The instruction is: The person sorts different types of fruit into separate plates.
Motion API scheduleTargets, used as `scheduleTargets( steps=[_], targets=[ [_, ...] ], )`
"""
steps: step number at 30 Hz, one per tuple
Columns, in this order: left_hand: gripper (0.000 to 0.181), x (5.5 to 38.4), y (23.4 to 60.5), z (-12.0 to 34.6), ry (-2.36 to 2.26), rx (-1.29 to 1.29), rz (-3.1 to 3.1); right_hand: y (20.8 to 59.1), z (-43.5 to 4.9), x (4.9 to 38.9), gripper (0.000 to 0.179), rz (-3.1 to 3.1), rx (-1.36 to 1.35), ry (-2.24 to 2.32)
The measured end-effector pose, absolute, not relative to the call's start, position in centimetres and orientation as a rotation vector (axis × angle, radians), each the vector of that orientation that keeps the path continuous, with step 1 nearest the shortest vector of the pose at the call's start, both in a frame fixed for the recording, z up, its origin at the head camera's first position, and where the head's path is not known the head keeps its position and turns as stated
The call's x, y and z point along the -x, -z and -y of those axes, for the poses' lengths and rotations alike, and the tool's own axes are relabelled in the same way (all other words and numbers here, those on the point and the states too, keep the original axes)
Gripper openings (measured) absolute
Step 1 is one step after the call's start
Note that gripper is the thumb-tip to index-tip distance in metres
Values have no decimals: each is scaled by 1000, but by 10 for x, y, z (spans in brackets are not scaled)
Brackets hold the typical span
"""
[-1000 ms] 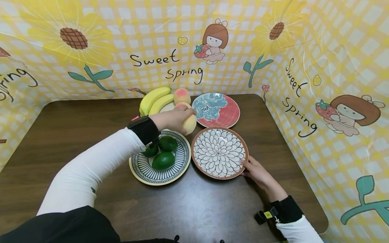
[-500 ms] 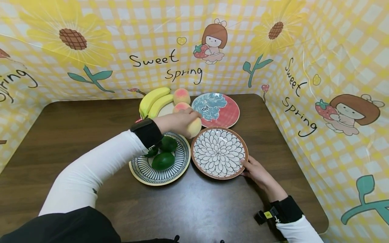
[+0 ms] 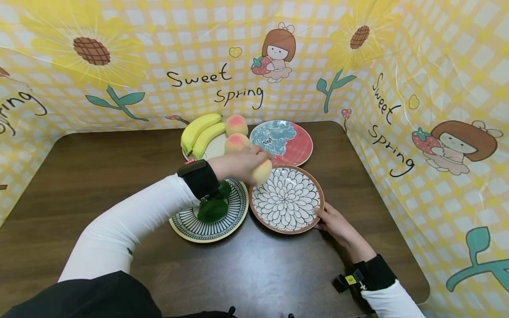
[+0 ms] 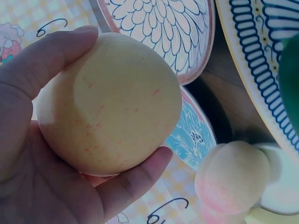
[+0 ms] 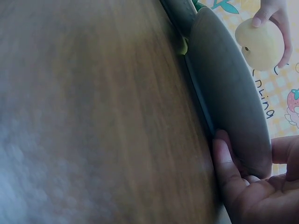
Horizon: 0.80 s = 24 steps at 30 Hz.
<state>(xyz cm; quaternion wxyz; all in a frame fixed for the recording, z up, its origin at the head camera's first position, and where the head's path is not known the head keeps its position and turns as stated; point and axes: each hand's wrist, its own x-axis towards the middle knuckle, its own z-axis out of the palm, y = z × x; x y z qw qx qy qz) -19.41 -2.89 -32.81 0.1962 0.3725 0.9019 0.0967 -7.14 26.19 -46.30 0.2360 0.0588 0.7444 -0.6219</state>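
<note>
My left hand [image 3: 240, 165] grips a pale yellow peach [image 3: 262, 172], thumb and fingers wrapped round its sides in the left wrist view. In the head view the peach overlaps the upper left rim of a petal-patterned plate [image 3: 288, 198] with a brown edge. That plate's lower right rim is pinched by my right hand [image 3: 336, 227], thumb on top and fingers underneath. From the right wrist, the plate's grey underside [image 5: 229, 88] shows above the table. Two pink-tipped peaches [image 3: 236, 125] and a pair of bananas [image 3: 203, 130] lie on a pale plate [image 3: 214, 148] behind my left hand.
Left of the petal plate sits a blue-striped plate [image 3: 238, 223] with green oval fruits [image 3: 212, 210], partly hidden by my left wrist. A red plate [image 3: 300, 143] with a blue flower stands behind. Checked yellow cloth [image 3: 159, 44] walls the brown table [image 3: 99, 176] at back and sides.
My left hand has carried the peach to the right, away from the pale plate and over the petal plate's rim. My right hand and the petal plate have stayed in place.
</note>
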Motion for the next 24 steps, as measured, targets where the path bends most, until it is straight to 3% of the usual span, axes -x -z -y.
scheduleTargets(
  steps=[24],
  targets=[
    [82,188,365,3,-299,-1052,-2445,463,-262,73,56,-2030,-205,1722]
  ],
)
